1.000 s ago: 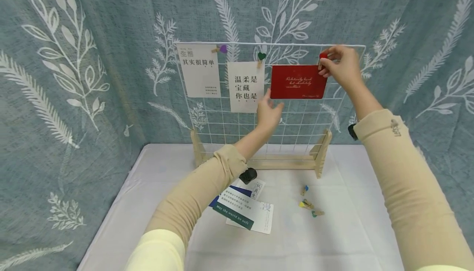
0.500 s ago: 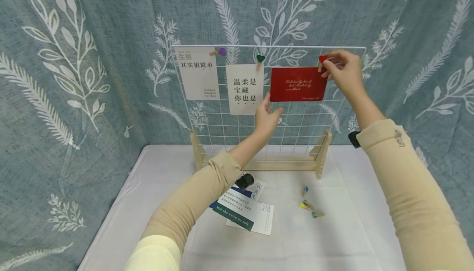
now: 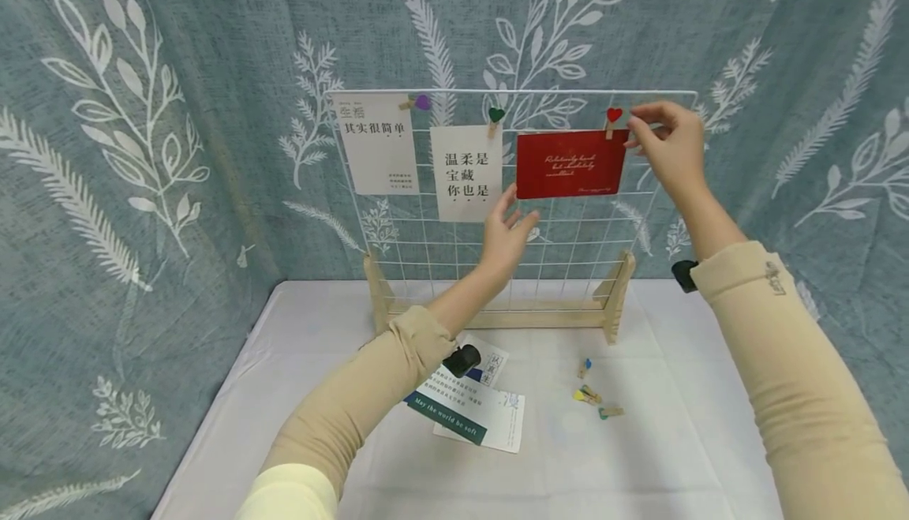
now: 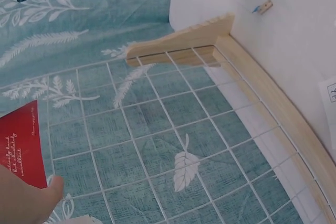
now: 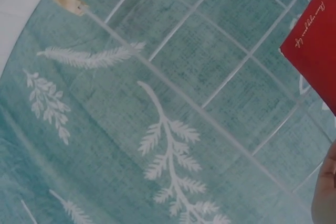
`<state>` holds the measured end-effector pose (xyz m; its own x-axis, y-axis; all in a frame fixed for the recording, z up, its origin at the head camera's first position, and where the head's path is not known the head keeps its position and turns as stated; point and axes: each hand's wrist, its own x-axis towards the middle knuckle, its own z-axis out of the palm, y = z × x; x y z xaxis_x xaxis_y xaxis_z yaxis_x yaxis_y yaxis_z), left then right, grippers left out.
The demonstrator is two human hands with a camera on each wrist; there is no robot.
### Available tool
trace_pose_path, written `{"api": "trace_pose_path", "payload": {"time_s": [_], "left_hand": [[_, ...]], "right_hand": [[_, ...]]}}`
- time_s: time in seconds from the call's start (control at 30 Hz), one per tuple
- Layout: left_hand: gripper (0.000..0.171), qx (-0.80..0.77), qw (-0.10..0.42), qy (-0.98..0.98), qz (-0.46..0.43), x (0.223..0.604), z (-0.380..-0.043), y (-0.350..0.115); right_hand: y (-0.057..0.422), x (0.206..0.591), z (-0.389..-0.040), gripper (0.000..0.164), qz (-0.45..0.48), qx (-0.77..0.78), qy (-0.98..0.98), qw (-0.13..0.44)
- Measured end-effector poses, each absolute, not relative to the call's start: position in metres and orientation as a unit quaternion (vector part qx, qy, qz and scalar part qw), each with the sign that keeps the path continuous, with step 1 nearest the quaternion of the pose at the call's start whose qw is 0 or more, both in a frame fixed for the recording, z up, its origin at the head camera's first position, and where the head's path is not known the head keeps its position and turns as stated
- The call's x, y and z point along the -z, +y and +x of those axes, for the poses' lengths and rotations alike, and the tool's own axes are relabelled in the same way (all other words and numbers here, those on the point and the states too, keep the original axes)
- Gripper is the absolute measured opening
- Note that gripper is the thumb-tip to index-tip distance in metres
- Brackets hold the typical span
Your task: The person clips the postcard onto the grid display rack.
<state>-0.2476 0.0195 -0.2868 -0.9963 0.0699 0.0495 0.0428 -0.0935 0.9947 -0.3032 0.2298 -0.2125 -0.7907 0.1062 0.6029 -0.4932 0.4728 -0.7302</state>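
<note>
A red card (image 3: pixel 570 165) with gold-coloured script hangs on the white wire grid (image 3: pixel 568 244). A wooden clothespin with a red heart (image 3: pixel 614 114) clips its upper right part. Just right of that clothespin is my right hand (image 3: pixel 670 141), its thumb and forefinger bent but apart from the heart. My left hand (image 3: pixel 506 237) is at the card's lower left corner with fingers extended; whether it touches the card I cannot tell. In the left wrist view, part of the left hand (image 4: pixel 31 198) covers the lower edge of the red card (image 4: pixel 23 142).
Two white cards, one lettered card (image 3: pixel 379 145) and another (image 3: pixel 466 173), hang to the left with purple and green heart clothespins. On the white table, several loose cards (image 3: pixel 504 421) overlap below my left arm. Small clothespins (image 3: pixel 586 394) lie to their right. A wooden stand (image 3: pixel 540 319) supports the grid.
My right hand has let go of the red heart clothespin and drawn slightly right. The clothespin stays on the red card. My left hand remains by the card's lower left corner.
</note>
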Motion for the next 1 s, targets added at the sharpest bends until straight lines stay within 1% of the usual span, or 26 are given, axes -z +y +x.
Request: {"api": "trace_pose_path", "payload": {"time_s": [0.23,0.63,0.87,1.0], "left_hand": [[0.059,-0.738,0.012,0.672,0.061,0.289,-0.241,0.009],[0.05,-0.712,-0.007,0.691,0.126,0.298,-0.229,-0.01],[0.049,-0.696,-0.021,0.708,0.119,0.306,-0.222,-0.033],[0.048,-0.694,-0.014,0.713,0.098,0.316,-0.216,-0.047]], "right_hand": [[0.228,0.216,-0.293,0.026,0.138,-0.499,-0.798,0.309],[0.226,0.226,-0.275,0.022,0.167,-0.475,-0.819,0.276],[0.222,0.236,-0.262,0.022,0.192,-0.458,-0.827,0.263],[0.223,0.249,-0.254,0.022,0.205,-0.443,-0.837,0.249]]}}
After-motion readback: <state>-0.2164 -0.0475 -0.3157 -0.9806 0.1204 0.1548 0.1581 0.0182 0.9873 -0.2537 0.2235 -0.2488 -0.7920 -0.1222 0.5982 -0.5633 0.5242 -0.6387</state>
